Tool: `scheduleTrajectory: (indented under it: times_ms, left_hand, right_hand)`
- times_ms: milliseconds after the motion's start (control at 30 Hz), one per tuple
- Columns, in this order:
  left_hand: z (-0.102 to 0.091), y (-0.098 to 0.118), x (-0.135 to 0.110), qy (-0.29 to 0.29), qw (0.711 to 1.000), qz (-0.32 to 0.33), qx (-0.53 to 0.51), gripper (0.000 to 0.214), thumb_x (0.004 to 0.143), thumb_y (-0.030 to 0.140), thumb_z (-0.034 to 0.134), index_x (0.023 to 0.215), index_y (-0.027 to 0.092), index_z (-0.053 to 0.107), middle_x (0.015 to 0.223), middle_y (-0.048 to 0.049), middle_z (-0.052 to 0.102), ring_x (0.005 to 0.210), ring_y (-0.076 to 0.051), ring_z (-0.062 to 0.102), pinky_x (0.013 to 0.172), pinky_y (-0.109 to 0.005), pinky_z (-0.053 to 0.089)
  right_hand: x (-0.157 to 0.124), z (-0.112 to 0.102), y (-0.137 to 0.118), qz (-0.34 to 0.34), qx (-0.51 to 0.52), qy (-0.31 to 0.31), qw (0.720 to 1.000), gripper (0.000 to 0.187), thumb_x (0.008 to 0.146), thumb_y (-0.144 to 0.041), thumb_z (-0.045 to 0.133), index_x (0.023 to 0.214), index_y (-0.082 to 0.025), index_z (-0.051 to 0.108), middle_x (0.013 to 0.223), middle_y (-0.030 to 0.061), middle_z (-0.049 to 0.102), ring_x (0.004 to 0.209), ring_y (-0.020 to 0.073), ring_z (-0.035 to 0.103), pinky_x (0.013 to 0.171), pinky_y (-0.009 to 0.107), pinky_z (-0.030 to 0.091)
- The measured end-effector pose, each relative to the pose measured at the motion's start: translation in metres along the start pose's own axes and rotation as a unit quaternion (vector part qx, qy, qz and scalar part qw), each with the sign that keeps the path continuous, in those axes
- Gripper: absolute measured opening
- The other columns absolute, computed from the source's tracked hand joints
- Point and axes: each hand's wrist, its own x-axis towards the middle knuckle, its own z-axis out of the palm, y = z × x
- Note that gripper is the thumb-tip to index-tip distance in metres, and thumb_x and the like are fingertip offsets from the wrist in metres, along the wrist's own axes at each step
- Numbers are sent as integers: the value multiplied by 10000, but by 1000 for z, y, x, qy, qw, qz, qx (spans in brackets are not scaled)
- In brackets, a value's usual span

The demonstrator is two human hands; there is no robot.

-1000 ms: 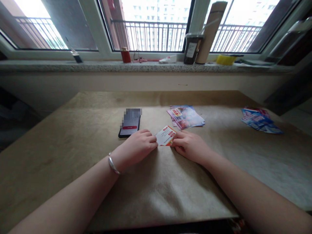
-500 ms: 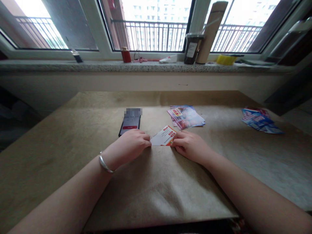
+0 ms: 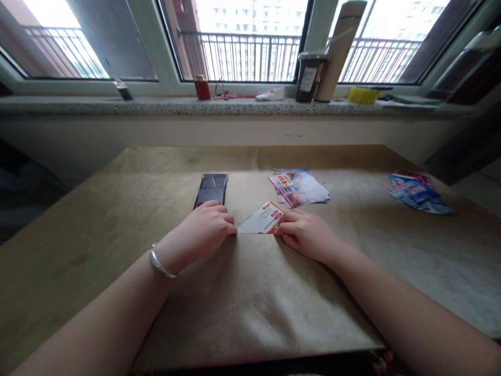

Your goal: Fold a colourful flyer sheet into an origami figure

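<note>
A folded paper flyer (image 3: 258, 218), white with red labels and an orange edge, lies on the table with its straight edge towards me. My right hand (image 3: 305, 232) pinches its right corner, thumb and fingers pressed together. At the left corner, the curled fingertips of my left hand (image 3: 201, 230) press on the flyer's tip; the exact hold is hidden under the fingers. A silver bracelet (image 3: 159, 265) circles my left wrist. Just beyond the left hand lies a phone (image 3: 212, 190) with its screen lit, its lower end covered by that hand.
A stack of colourful flyers (image 3: 301, 189) lies beyond my right hand. Farther right on the table (image 3: 97, 219) is a pile of blue flyers (image 3: 420, 193). Along the windowsill (image 3: 164, 107) stand a red jar (image 3: 202, 87), a dark container (image 3: 309, 78), a cardboard tube (image 3: 340, 52) and yellow tape (image 3: 364, 95).
My left hand has slid a little to the left along the flyer's near edge, baring more of its left tip and covering the phone's lower end. The right hand has stayed put.
</note>
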Motion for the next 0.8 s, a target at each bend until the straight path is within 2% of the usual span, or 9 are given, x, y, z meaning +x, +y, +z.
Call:
scheduleTrajectory:
  times_ms: [233, 400, 467, 600, 800]
  left_hand:
    - [5, -5, -3, -19, 1000, -11, -14, 230, 813, 76, 570, 793, 259, 709, 762, 15, 673, 757, -150, 570, 790, -303, 385]
    - [2, -9, -8, -32, 998, -41, -20, 266, 774, 45, 543, 753, 246, 715, 777, 8, 687, 772, -156, 611, 781, -306, 426]
    - [1, -11, -10, -36, 998, -34, -35, 275, 772, 44, 528, 736, 243, 714, 775, 13, 690, 765, -145, 621, 782, -294, 438]
    - [0, -9, -10, -62, 996, -51, -25, 244, 802, 62, 513, 689, 200, 679, 772, -2, 681, 726, -149, 623, 701, -275, 451]
    - [3, 1, -4, -40, 999, -28, -16, 220, 845, 101, 512, 922, 222, 679, 872, -13, 665, 737, -144, 620, 667, -258, 457]
  right_hand:
    - [0, 0, 0, -8, 2, 1, 1000, 214, 821, -126, 530, 864, -234, 710, 914, 39, 676, 798, 162, 565, 686, 268, 420]
    - [0, -1, 0, -6, 1, -4, 1000, 228, 826, -123, 520, 871, -234, 713, 903, 42, 676, 795, 161, 573, 681, 265, 423]
    - [0, -1, 0, -3, 1, -5, 1000, 230, 823, -121, 522, 875, -236, 714, 909, 42, 676, 804, 162, 577, 688, 265, 426]
    - [0, 0, 1, -3, -4, -7, 1000, 229, 824, -126, 524, 885, -238, 714, 913, 38, 675, 803, 165, 579, 694, 271, 431]
    - [0, -2, 0, -4, -9, -16, 1000, 258, 841, -128, 512, 968, -242, 706, 990, 50, 678, 870, 179, 581, 746, 287, 449]
